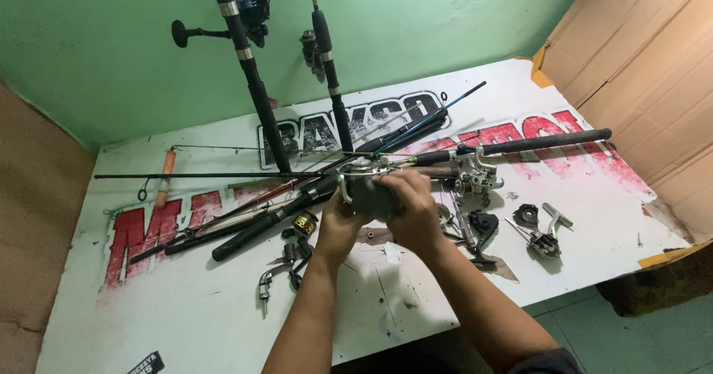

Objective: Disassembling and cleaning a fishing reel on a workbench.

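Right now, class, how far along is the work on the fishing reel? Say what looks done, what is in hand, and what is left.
Done: reel parts already lie loose on the white table, and another dismantled reel lies left of the arms. In hand: the left hand and right hand both grip a grey reel body. Left: several rods and two upright rods with reels remain untouched.
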